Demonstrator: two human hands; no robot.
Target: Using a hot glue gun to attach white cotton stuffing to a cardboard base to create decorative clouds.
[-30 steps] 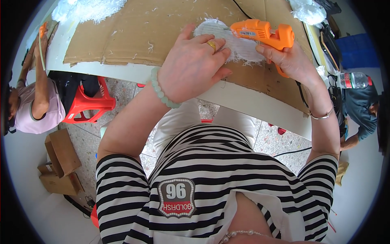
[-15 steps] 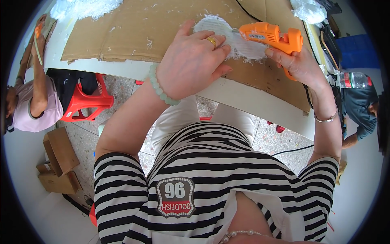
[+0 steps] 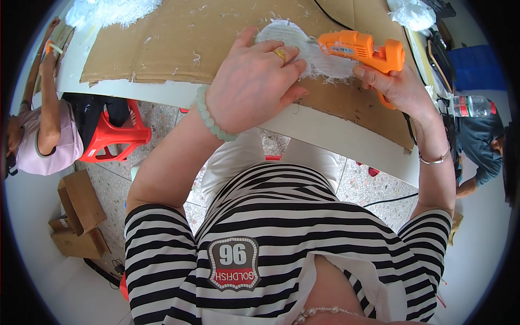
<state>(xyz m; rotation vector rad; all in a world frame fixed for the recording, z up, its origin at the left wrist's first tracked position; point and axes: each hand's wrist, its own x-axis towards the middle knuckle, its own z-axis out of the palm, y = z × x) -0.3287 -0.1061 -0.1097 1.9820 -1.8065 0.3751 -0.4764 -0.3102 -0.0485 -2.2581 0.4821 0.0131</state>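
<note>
A white, ribbed piece (image 3: 331, 66) with two rounded lobes and a frayed, fringed edge lies on the brown cardboard (image 3: 157, 51). My left hand (image 3: 254, 81) rests over its left side, curled fingers holding it down, so part of the piece is hidden. An orange hot glue gun (image 3: 357, 46) is in my right hand (image 3: 398, 89), which is wrapped round its handle. The gun's nozzle points left, at the upper edge of the piece near its narrow middle; whether the tip touches it I cannot tell.
Fluffy white material (image 3: 116, 11) lies at the far left, with a bagged white bundle (image 3: 411, 15) at far right. A black cord (image 3: 330, 15) crosses the cardboard. A plastic bottle (image 3: 474, 106) sits at right. Co-workers are on both sides; a red stool (image 3: 119, 135) stands left.
My left hand has shifted very slightly left with the white piece. The glue gun has hardly moved. At the left, the co-worker's hands have changed position.
</note>
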